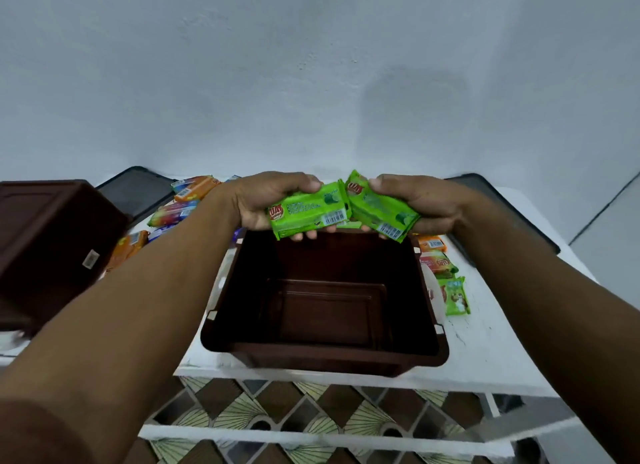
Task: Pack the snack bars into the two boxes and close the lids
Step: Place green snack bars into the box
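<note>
head view: left hand [273,200] grips green bar [306,214]; right hand [419,202] grips another [379,214].

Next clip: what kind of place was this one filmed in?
Probably a room in a home, though that is a guess. A white table stands against a bare painted wall, patterned floor tiles show below it, and loose snack bars lie around an open brown box.

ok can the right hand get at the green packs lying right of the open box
Probably, once freed: the right hand grips a green bar over the open box, with nothing between it and the green packs.
</note>
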